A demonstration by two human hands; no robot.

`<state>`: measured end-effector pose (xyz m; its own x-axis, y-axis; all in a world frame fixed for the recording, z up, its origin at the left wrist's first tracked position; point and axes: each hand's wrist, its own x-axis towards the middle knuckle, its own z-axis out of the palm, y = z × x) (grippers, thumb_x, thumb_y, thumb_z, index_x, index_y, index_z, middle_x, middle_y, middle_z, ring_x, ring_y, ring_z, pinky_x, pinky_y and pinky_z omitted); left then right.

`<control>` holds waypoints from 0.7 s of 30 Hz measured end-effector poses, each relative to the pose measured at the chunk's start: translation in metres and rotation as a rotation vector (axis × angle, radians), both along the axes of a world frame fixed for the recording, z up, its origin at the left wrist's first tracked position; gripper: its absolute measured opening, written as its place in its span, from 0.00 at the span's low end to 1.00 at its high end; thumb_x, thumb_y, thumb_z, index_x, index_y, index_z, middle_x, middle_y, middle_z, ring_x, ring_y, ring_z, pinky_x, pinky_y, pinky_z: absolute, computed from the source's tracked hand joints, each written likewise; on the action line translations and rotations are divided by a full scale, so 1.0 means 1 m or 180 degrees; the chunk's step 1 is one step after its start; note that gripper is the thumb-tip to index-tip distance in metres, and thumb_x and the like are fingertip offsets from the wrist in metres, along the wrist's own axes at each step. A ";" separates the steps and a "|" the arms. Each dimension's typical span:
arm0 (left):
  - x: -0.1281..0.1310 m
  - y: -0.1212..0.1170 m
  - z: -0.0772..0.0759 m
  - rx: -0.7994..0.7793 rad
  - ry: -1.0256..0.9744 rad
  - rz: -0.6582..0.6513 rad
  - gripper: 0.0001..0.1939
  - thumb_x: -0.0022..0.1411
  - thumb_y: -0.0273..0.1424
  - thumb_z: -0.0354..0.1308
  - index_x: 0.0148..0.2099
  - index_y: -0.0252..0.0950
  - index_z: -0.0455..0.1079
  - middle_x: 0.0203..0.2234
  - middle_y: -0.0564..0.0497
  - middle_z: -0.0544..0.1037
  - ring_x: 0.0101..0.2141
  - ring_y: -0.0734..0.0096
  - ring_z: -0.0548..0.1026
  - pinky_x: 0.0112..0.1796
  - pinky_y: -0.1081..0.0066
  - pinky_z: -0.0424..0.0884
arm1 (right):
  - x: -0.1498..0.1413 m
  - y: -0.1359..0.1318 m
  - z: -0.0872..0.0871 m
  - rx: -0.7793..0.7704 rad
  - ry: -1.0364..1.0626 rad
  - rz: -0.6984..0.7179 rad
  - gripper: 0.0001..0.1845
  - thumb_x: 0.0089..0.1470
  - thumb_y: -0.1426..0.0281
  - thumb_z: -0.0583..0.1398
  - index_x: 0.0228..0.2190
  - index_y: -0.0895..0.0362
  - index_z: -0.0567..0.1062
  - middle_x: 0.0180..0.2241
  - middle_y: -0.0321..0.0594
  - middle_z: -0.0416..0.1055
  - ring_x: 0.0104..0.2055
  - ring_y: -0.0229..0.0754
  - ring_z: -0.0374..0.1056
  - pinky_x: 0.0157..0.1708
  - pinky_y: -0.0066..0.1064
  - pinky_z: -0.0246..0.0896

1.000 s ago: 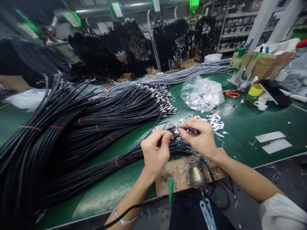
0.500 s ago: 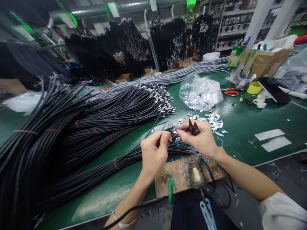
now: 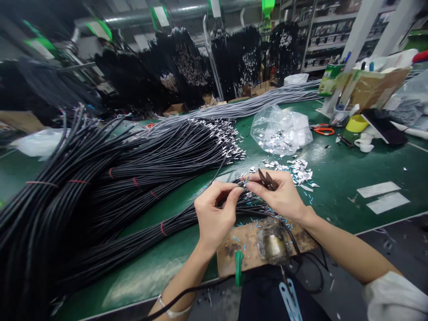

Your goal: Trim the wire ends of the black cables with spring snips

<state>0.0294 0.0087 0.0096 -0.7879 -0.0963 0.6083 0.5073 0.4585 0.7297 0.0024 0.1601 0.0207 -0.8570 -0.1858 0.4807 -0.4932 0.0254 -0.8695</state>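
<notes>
My left hand (image 3: pixel 216 213) pinches the end of a thin black cable (image 3: pixel 187 209) from a bundle (image 3: pixel 140 236) lying across the green table (image 3: pixel 351 174). My right hand (image 3: pixel 279 194) is closed on a small dark cutting tool (image 3: pixel 265 178), with its thumb and forefinger also pinched at the cable tip, touching my left fingertips. Under both hands lie more cable ends with silvery terminals. A scatter of small silvery pieces (image 3: pixel 297 167) lies just beyond my right hand.
Large bundles of black cables (image 3: pixel 100 178) tied with red bands fill the left. A clear bag of silvery pieces (image 3: pixel 281 131), orange scissors (image 3: pixel 323 129), a yellow bowl (image 3: pixel 356 123) and a cardboard box (image 3: pixel 374 89) stand at the right. A brown board (image 3: pixel 264 243) sits at the near edge.
Both hands stay pinched together at the cable end. The dark tool in my right hand has come into view and tilted slightly; the hands shifted very little.
</notes>
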 end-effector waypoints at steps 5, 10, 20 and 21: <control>0.000 0.001 -0.002 -0.0135 0.0263 0.0178 0.04 0.55 0.26 0.61 0.29 0.35 0.71 0.22 0.54 0.71 0.24 0.77 0.68 0.25 0.76 0.63 | 0.000 0.002 0.001 0.0299 0.0235 -0.0213 0.08 0.50 0.70 0.61 0.23 0.59 0.78 0.19 0.35 0.70 0.22 0.33 0.62 0.21 0.26 0.56; 0.000 0.004 -0.005 -0.0049 0.0085 0.0183 0.05 0.57 0.28 0.59 0.29 0.34 0.70 0.21 0.54 0.71 0.21 0.78 0.67 0.22 0.76 0.63 | 0.001 -0.001 -0.009 0.0561 0.0895 -0.0587 0.07 0.48 0.75 0.60 0.28 0.58 0.79 0.22 0.36 0.73 0.23 0.34 0.65 0.23 0.27 0.59; -0.002 0.004 -0.004 0.0252 -0.0120 0.0159 0.07 0.57 0.30 0.60 0.28 0.34 0.71 0.20 0.54 0.72 0.22 0.77 0.70 0.22 0.77 0.64 | 0.003 0.002 0.003 0.0356 0.0317 -0.0658 0.08 0.47 0.70 0.62 0.31 0.58 0.80 0.22 0.35 0.73 0.18 0.31 0.58 0.17 0.25 0.54; -0.001 0.004 -0.005 0.0261 -0.0124 0.0135 0.06 0.56 0.30 0.60 0.28 0.34 0.71 0.20 0.54 0.72 0.22 0.77 0.70 0.22 0.77 0.64 | 0.002 0.003 0.003 0.0281 0.0223 -0.0529 0.08 0.47 0.69 0.63 0.30 0.59 0.80 0.23 0.36 0.74 0.19 0.31 0.59 0.17 0.25 0.54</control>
